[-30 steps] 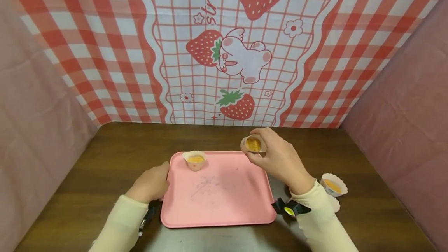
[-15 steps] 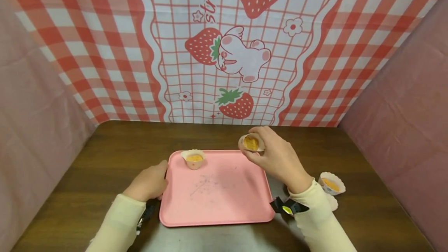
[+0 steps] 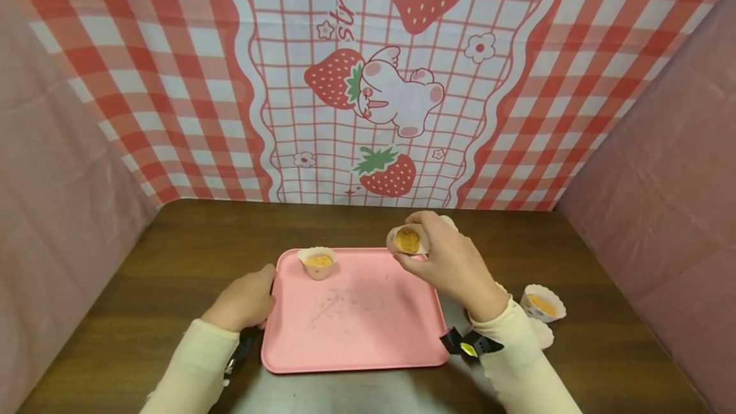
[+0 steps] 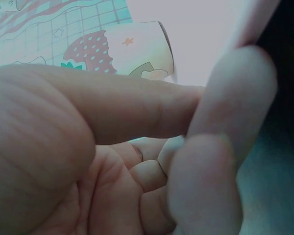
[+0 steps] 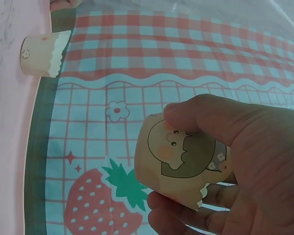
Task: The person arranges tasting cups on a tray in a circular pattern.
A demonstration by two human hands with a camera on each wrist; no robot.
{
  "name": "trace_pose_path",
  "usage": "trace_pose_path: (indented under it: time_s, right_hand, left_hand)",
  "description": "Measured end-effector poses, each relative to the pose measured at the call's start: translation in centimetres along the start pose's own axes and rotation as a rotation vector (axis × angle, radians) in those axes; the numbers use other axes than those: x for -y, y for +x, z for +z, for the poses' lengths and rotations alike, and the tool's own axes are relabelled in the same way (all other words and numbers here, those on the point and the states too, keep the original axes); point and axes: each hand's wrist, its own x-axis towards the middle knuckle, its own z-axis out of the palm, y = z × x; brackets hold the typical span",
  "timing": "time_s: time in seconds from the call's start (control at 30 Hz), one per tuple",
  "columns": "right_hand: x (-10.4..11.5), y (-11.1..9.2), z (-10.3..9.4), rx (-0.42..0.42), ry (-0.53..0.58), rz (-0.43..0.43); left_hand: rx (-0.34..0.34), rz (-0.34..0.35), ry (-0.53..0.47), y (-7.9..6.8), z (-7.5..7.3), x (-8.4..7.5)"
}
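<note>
My right hand [image 3: 454,267] holds a paper-cupped cupcake [image 3: 407,241] with a yellow-orange top above the back right corner of a pink tray [image 3: 374,331]. In the right wrist view, thumb and fingers are round that cup [image 5: 179,156], printed with a cartoon face. My left hand [image 3: 244,299] grips the tray's left edge; its fingertips [image 4: 240,93] pinch the rim in the left wrist view. A second cupcake [image 3: 318,263] stands upright near the tray's back left corner.
To the right of my right wrist, another cupcake [image 3: 543,304] stands on the brown table [image 3: 609,350]. A pale scalloped cup edge [image 3: 542,333], partly behind the sleeve, lies nearer. Another pale edge [image 3: 450,222] peeks from behind my right hand. A checked strawberry cloth [image 3: 368,82] hangs behind.
My right hand has shifted slightly left with the cupcake. A pale scalloped edge now shows behind that hand. The left hand keeps its grip on the tray.
</note>
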Motion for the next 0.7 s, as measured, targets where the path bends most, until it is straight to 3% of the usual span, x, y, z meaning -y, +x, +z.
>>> trace_pose_path:
  time_s: [0.7]
  right_hand:
    - [0.34, 0.04, 0.41, -0.015, -0.003, -0.080]
  left_hand:
    - [-0.006, 0.001, 0.005, 0.06, 0.06, 0.23]
